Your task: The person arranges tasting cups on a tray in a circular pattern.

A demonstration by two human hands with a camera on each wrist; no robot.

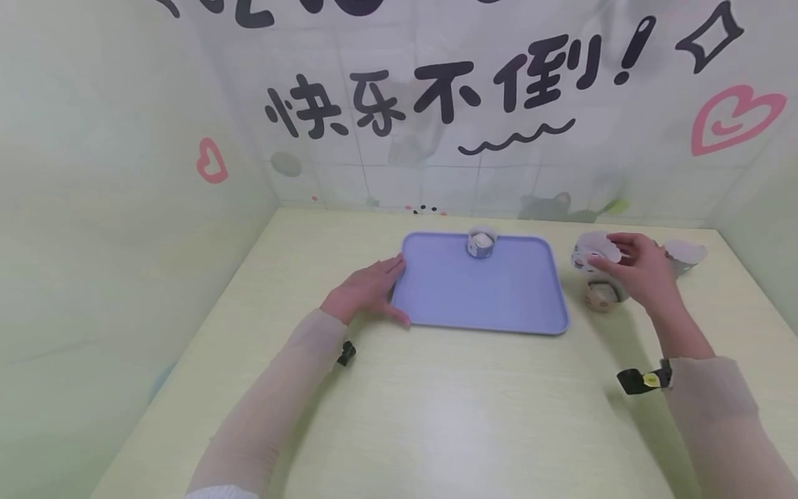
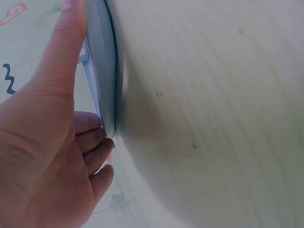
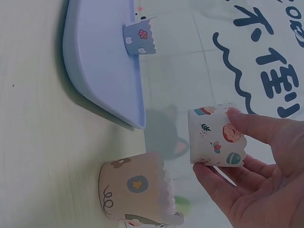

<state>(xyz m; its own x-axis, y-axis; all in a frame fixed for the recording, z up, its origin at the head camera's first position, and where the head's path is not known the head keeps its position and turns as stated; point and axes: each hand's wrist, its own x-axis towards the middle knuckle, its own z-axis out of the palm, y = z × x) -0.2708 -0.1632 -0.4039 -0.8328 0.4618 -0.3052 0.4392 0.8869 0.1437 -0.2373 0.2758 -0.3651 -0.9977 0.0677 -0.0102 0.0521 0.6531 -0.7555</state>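
A blue-lilac tray (image 1: 486, 294) lies on the table. My left hand (image 1: 370, 291) rests against its left end, thumb at the near corner and fingers along the side; the left wrist view shows the fingertips right at the tray's rim (image 2: 108, 71). On the tray's far side stands a blue patterned paper baking cup (image 1: 480, 244) with something whitish inside. To the right of the tray, my right hand (image 1: 642, 267) pinches a white paper baking cup (image 3: 216, 135) printed with cupcakes and a donut, raised off the table. Below it stands a beige paper baking cup (image 3: 133, 187) with a star print.
Another paper baking cup (image 1: 684, 256) stands at the back right, partly behind my right hand. A white sheet with black writing and pink hearts (image 1: 530, 180) closes off the table's far edge, and pale walls (image 1: 125, 242) flank both sides.
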